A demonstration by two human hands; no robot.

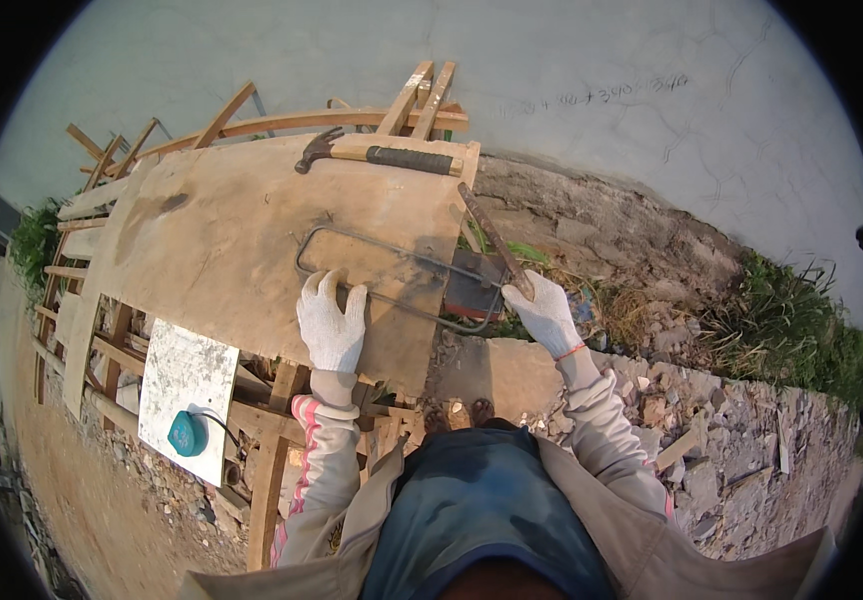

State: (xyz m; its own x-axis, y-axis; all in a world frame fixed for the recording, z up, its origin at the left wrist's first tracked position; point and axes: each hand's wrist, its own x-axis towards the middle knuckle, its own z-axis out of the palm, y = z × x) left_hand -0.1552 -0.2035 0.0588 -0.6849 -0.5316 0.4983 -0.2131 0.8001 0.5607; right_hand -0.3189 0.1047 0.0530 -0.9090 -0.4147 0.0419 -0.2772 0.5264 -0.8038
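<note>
Across the plywood board (222,210) in front of me lies a long rectangular loop of bent steel rod (392,246). My left hand (334,322), in a white knit glove, grips its near side towards the left end, fingers curled over the rod. The right hand (544,312), gloved too, is closed around the lower end of a rusty flat metal bar (492,232). This bar tilts up and left past the board's right edge. The loop's right end overhangs that edge, close to my right fingers; whether they touch it I cannot tell.
A claw hammer (387,156) with a black-wrapped handle rests near the board's far edge. On a white panel (187,365) at the left sits a teal tape measure (188,434). Wooden framing (270,470) surrounds the board. Rubble (692,450), weeds (792,310) and a grey wall (602,60) lie beyond.
</note>
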